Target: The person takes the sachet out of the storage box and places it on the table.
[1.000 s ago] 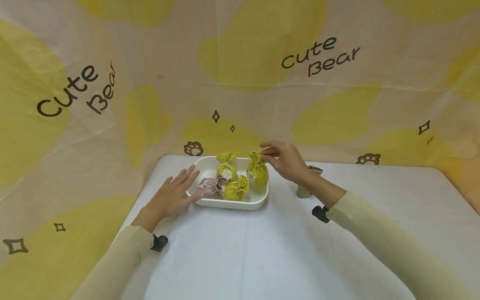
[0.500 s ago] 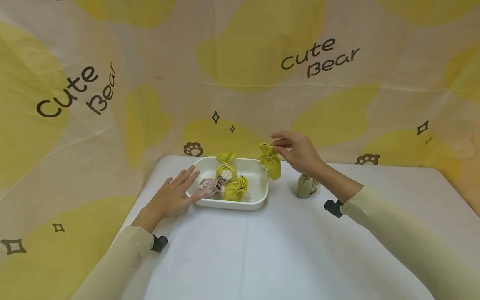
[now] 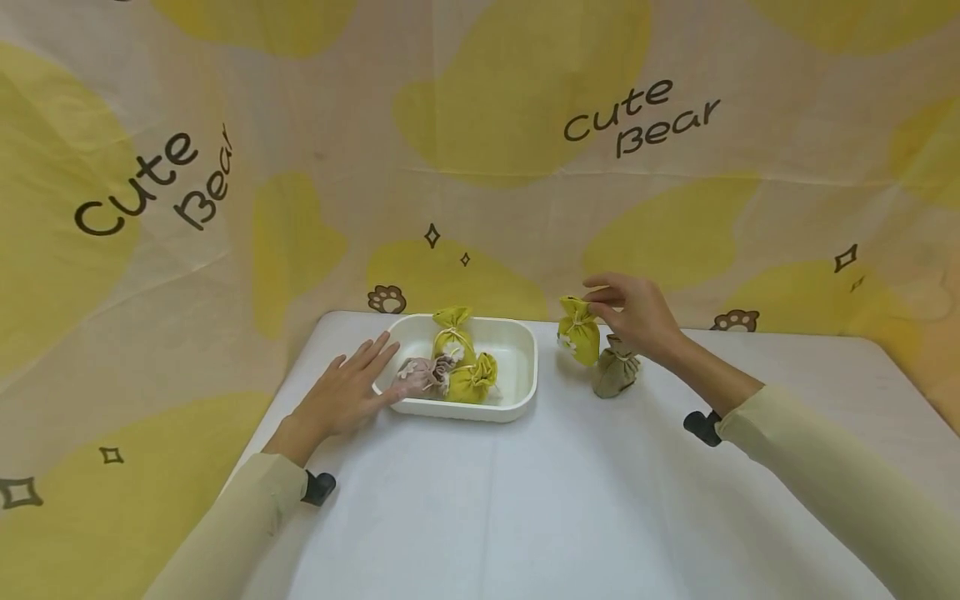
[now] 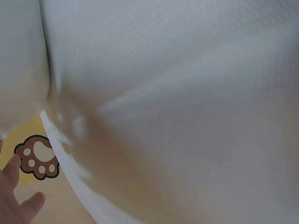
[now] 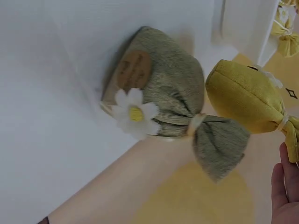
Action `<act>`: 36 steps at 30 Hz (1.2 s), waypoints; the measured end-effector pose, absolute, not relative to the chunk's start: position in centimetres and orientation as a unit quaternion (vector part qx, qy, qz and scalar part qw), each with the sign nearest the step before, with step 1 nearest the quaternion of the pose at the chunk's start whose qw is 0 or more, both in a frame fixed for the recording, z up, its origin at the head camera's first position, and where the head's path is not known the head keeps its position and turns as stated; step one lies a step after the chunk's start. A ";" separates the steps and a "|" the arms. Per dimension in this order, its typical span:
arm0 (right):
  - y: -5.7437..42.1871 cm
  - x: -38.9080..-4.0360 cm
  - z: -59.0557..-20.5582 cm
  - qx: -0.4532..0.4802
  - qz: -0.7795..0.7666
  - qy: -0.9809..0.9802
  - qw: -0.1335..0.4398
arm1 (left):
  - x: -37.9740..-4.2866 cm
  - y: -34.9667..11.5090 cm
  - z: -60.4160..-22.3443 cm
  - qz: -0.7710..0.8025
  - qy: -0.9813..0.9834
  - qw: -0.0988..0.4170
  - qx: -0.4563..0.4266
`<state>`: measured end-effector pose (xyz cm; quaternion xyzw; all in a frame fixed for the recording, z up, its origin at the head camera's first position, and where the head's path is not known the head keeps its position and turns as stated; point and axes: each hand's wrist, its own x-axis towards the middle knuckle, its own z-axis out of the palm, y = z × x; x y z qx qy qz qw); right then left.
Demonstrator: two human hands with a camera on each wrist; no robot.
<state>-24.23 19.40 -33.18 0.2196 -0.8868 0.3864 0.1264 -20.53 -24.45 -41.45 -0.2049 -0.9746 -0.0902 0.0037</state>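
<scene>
My right hand (image 3: 636, 315) pinches the gathered top of a yellow drawstring pouch (image 3: 578, 337), which hangs upright to the right of the white tray (image 3: 517, 410). Just beside it a grey-green pouch (image 3: 617, 373) stands on the table; the right wrist view shows its daisy (image 5: 136, 113) and round brown label. My left hand (image 3: 341, 396) rests with spread fingers at the tray's left rim. Inside the tray are a yellow pouch (image 3: 452, 333) at the back, a pinkish pouch (image 3: 417, 375) at the left and another yellow pouch (image 3: 472, 380) in front.
A white cloth (image 3: 480, 500) covers the table. Behind and to the left hangs a backdrop (image 3: 495, 125) with yellow patches and "Cute Bear" lettering, close to the table's back edge. Each wrist wears a small black camera.
My right hand has lifted the yellow pouch out of the tray's right side and carried it rightward, near the grey-green pouch. The left hand has stayed in place.
</scene>
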 end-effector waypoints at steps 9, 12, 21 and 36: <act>20.4 -24.0 -34.9 0.207 0.380 -0.894 0.114 | -20.5 -24.4 -41.8 -0.089 -0.975 -0.002 -0.201; 20.5 -24.0 -35.4 0.206 0.380 -0.896 0.102 | -20.5 -24.3 -41.8 -0.088 -0.975 -0.001 -0.201; 20.4 -24.2 -36.0 0.220 0.355 -0.907 0.065 | -20.6 -24.5 -41.7 -0.087 -0.975 0.004 -0.206; 17.0 -24.0 -35.6 0.246 0.413 -0.876 0.039 | -20.6 -24.6 -41.7 -0.081 -0.974 0.004 -0.210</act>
